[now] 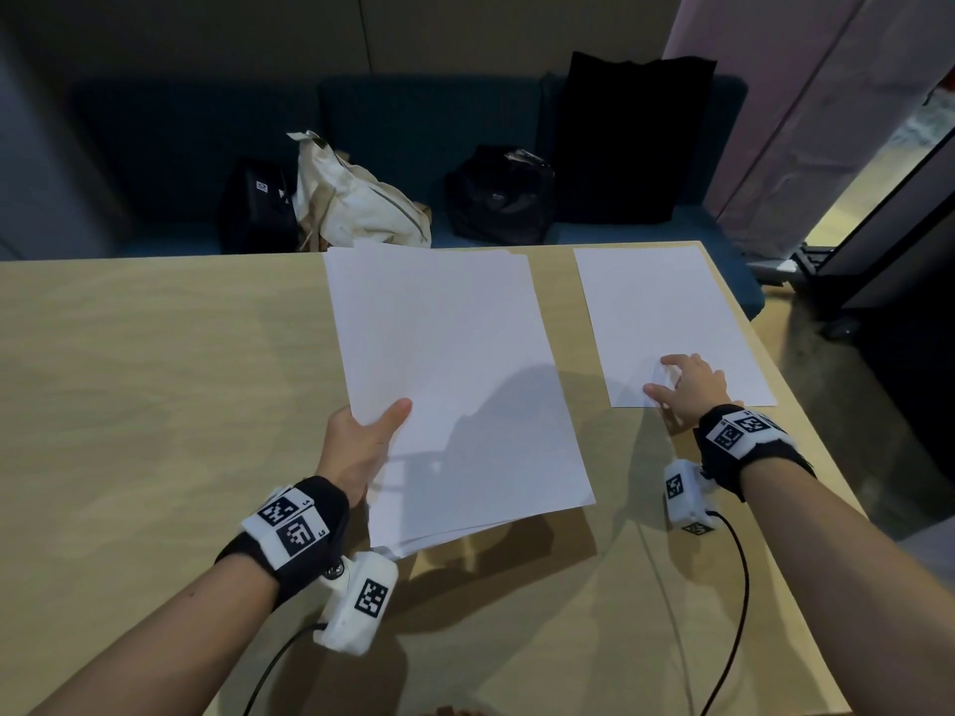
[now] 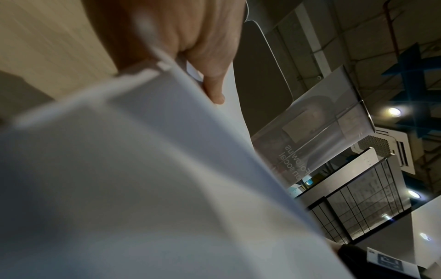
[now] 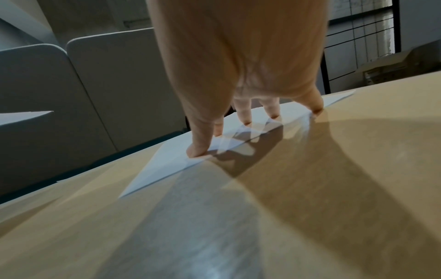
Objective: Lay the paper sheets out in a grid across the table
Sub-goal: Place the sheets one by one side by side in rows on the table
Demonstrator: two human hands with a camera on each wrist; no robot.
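A stack of white paper sheets (image 1: 455, 374) hangs above the middle of the wooden table (image 1: 155, 385). My left hand (image 1: 362, 441) grips its near left edge, thumb on top and fingers hidden beneath; the left wrist view shows the stack (image 2: 133, 179) close up with the thumb (image 2: 212, 75) on it. A single white sheet (image 1: 666, 312) lies flat at the table's far right corner. My right hand (image 1: 684, 387) rests spread fingertips on that sheet's near edge; the right wrist view shows those fingertips (image 3: 198, 149) pressing down on the sheet (image 3: 167, 166).
Beyond the table's far edge runs a dark blue bench (image 1: 413, 126) with a cream tote bag (image 1: 351, 198), two black bags (image 1: 498, 198) and a black cushion (image 1: 630, 142). The table's right edge (image 1: 806, 395) drops to the floor. Camera cables (image 1: 734, 586) trail from both wrists.
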